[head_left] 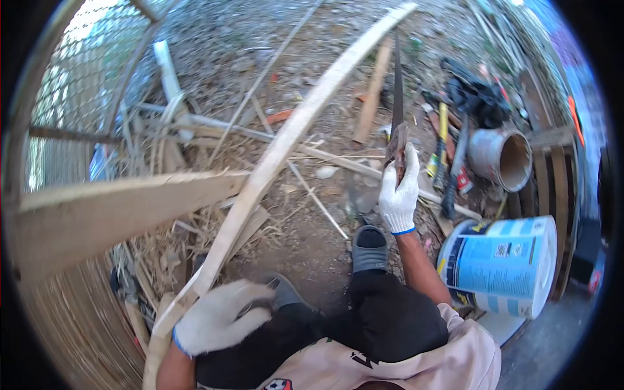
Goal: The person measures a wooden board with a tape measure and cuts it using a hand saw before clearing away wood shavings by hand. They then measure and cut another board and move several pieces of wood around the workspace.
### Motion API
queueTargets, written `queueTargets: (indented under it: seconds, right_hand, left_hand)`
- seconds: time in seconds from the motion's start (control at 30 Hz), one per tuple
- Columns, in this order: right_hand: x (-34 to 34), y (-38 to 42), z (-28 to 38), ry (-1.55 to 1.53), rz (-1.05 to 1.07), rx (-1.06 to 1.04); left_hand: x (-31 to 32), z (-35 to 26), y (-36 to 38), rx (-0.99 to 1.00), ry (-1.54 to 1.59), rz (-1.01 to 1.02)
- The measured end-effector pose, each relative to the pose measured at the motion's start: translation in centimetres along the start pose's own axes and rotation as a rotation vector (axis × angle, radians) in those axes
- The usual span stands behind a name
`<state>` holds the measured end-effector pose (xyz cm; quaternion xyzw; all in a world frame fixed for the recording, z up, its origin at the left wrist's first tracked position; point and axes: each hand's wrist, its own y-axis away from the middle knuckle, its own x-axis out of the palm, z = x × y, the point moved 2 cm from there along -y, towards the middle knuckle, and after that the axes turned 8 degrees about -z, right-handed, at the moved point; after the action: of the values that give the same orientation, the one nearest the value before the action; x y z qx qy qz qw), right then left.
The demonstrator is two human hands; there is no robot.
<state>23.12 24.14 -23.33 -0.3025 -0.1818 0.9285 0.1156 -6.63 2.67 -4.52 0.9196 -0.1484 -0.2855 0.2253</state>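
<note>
My right hand [399, 195], in a white knitted glove with a blue cuff, is closed round the handle of a handsaw [398, 97]. Its narrow dark blade points away from me. My left hand [224, 317], gloved the same way, is slightly blurred above my left thigh. Its thumb and fingers are apart, with nothing seen between them. Just beside it runs a long, pale, curved wooden strip [279, 151], reaching from the lower left to the far top. A thick wooden beam [130, 205] comes in from the left and meets the strip near its middle.
To my right a blue-and-white bucket [500, 266] lies tipped, with an open cylindrical container [500, 159] beyond it. Yellow-handled tools [442, 140] and a black cloth-like heap [478, 94] lie nearby. Wood scraps and shavings [175, 260] cover the ground at left, beside a mesh panel [78, 84].
</note>
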Motion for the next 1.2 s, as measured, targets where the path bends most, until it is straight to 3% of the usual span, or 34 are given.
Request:
queueTargets:
  seconds: [0.1,0.2,0.37,0.5,0.6,0.73,0.83,0.97,1.0,1.1,1.17,1.2]
  right_hand:
    - [3.7,-0.1,1.4,-0.174,0.047,0.020]
    - [3.9,-0.8,1.6,-0.067,0.091,-0.122]
    - [2.5,-2.0,-1.7,0.173,0.087,-0.317]
    - [2.3,-2.0,-4.9,0.445,0.151,-0.375]
    - [3.1,-1.2,-6.6,0.549,0.350,-0.278]
    - [4.1,-0.2,-4.5,0.514,0.434,-0.421]
    - [5.0,0.3,-0.8,0.400,0.571,-0.515]
    - [5.2,1.1,6.1,0.224,0.883,-0.624]
    - [5.3,1.3,7.7,0.182,0.952,-0.656]
    - [5.6,2.2,12.2,0.166,1.222,-0.760]
    - [5.2,3.0,14.5,0.198,1.363,-0.897]
    - [5.0,3.5,15.4,0.189,1.439,-0.925]
  left_hand:
    - [-0.2,0.3,-1.7,-0.019,0.009,-0.023]
    - [1.7,2.9,-3.1,0.121,-0.012,-0.189]
    - [8.5,10.3,-5.0,0.062,0.014,-0.265]
    - [14.7,15.2,-4.1,0.038,-0.026,-0.181]
    - [18.1,17.0,-2.9,-0.021,0.018,-0.255]
    - [19.7,17.8,-1.3,-0.093,0.136,-0.542]
    - [20.2,19.0,0.2,-0.243,0.251,-0.949]
    - [19.9,23.7,2.9,-0.681,0.207,-1.522]
    - [18.9,24.3,3.7,-0.900,0.097,-1.480]
    - [18.4,29.4,4.0,-0.957,0.125,-1.571]
    - [19.8,35.1,1.5,-0.764,0.245,-1.680]
    - [19.3,35.4,1.4,-0.756,0.129,-1.687]
